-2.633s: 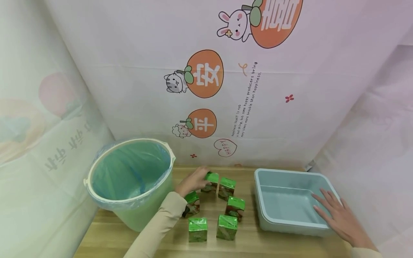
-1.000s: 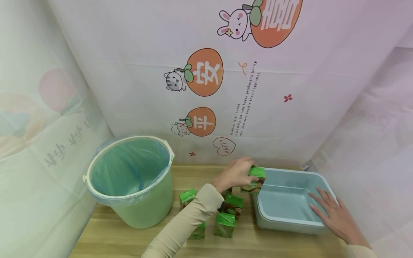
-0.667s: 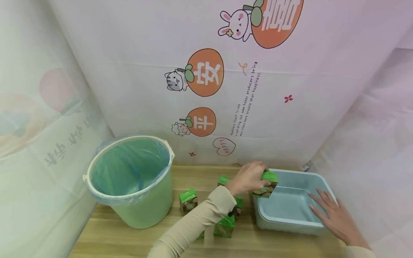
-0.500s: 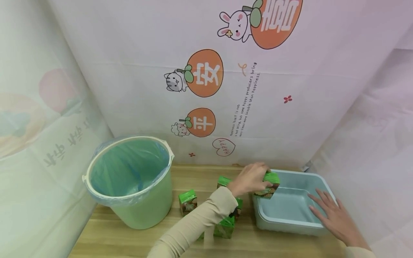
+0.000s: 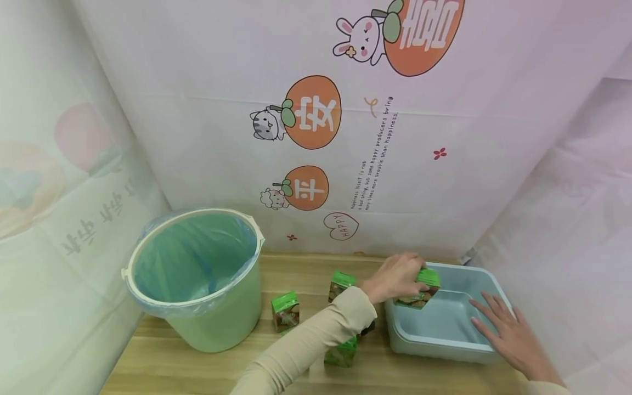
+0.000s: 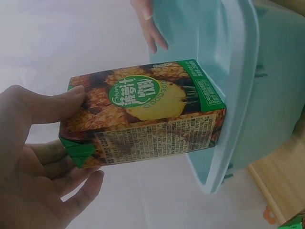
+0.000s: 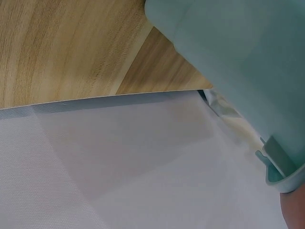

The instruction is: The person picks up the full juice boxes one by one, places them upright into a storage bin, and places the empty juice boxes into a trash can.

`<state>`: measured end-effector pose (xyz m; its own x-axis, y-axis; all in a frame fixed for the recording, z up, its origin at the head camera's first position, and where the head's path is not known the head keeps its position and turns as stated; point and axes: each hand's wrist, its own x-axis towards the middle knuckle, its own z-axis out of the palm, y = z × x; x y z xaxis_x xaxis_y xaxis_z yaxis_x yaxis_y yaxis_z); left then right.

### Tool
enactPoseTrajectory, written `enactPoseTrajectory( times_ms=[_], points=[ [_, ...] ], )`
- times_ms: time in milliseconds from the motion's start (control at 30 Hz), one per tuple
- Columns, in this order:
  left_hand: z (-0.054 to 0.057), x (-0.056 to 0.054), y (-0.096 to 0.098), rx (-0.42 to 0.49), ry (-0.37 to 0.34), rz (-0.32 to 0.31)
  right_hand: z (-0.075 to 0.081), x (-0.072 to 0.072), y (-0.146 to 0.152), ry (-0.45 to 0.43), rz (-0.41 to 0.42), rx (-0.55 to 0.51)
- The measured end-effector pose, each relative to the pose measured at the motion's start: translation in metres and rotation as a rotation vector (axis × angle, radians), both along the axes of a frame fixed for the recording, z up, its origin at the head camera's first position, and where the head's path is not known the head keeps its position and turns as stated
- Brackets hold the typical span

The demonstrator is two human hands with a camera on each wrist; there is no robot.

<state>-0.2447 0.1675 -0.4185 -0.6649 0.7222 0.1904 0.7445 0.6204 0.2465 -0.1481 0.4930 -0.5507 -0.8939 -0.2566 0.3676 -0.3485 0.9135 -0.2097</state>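
Note:
My left hand (image 5: 397, 278) pinches a green-topped juice carton (image 5: 428, 281) above the left side of a light blue plastic tub (image 5: 446, 343). In the left wrist view the carton (image 6: 143, 102) lies tilted on its side, with a pineapple picture, thumb on one face and fingers under it. Its far end overlaps the tub's rim. My right hand (image 5: 515, 337) rests at the tub's right rim with its fingers straight and spread over the inside. The right wrist view shows mainly the tub's outer wall (image 7: 238, 57) and a sliver of skin.
More juice cartons stand on the wooden table: one near the bucket (image 5: 285, 311), one at the back (image 5: 339, 282) and one in front (image 5: 340, 354). My left sleeve (image 5: 316, 340) hides part of this area. A green bucket (image 5: 217, 323) with a clear liner stands left.
My left hand has picked up the back-left carton from the table and carried it rightward to over the tub's left side. The right hand has stayed at the tub's right rim.

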Motion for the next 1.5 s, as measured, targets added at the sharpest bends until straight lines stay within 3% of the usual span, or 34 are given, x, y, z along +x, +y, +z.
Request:
enactPoseTrajectory(
  times_ms=[267, 533, 867, 1000, 1133, 1500],
  points=[
    [-0.006, 0.001, 0.009, 0.021, 0.014, -0.007, 0.003, -0.001, -0.001, 0.032, 0.008, 0.015],
    [-0.036, 0.004, 0.015, -0.004, 0.015, -0.063, -0.002, 0.002, 0.001, 0.025, 0.008, 0.009],
    [-0.067, 0.007, 0.023, -0.087, 0.043, -0.026, -0.004, 0.006, 0.001, 0.035, 0.002, 0.013],
    [-0.075, 0.006, 0.025, -0.112, 0.029, 0.003, -0.002, 0.005, -0.002, 0.051, 0.0, 0.015],
    [-0.084, 0.006, 0.028, -0.12, 0.019, -0.006, -0.003, 0.007, -0.003, 0.062, 0.001, 0.017],
    [-0.104, 0.001, 0.036, -0.172, 0.098, -0.005, -0.003, 0.005, -0.004, 0.041, -0.017, 0.015]
  ],
)
